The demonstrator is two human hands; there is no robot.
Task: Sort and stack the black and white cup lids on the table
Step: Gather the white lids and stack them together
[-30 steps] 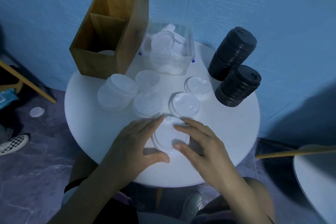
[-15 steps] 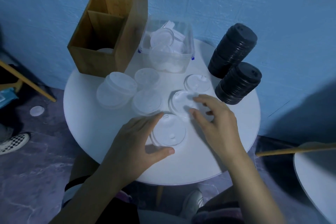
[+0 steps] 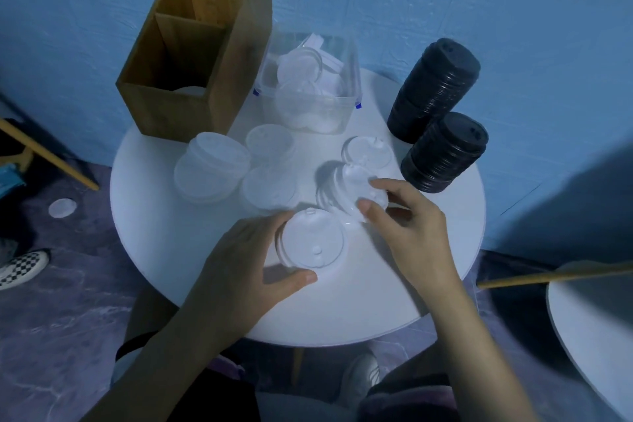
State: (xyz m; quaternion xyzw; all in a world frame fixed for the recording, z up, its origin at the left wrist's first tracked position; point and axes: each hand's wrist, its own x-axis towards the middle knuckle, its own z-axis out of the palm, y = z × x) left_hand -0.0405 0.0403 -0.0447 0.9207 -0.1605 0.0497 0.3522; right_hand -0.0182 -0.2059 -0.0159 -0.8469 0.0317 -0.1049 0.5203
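Pinched between the thumb and forefinger of the right hand is a round white plastic cup lid, held tilted near the middle of the round white table. The lid is blurred, so it cannot be told whether its far edge touches the tabletop. A second white plastic lid lies flat just in front of it, nearer the person. It is cupped by the left hand, with the thumb set against its near rim and the fingers curled round its left side.

A lone flat white lid is seen just behind the tilted one. At the right edge of the table a taller stack of black plastic lids and a shorter stack of black plastic lids are leaned, one just beside the other. Low stacks of translucent white lids are grouped on the left half.

At the far edge a clear plastic box is filled with loose white lids. Beside it stands a wooden two-compartment box, in whose near compartment something white is visible.
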